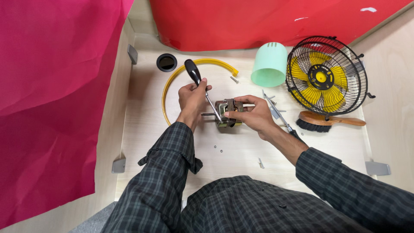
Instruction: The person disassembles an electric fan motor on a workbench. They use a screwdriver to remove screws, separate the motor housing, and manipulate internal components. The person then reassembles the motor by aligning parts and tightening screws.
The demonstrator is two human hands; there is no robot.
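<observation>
Our left hand [192,96] grips the screwdriver [199,84], tip angled into the fan motor [227,113]; our right hand [253,114] clamps the motor, steadying it.

Small fan motor [227,113], brass/grey metal w/ dark band over the top, sits approx. mid-bench, its thin shaft sticking out to the left; right hand [254,114] grips it from the right side, fingers over the top. Screwdriver [202,88] has black handle & slim silver shank, tilted w/ handle up and away, tip down at the motor's left end. Left hand [192,97] is wrapped round the handle's lower part.
</observation>
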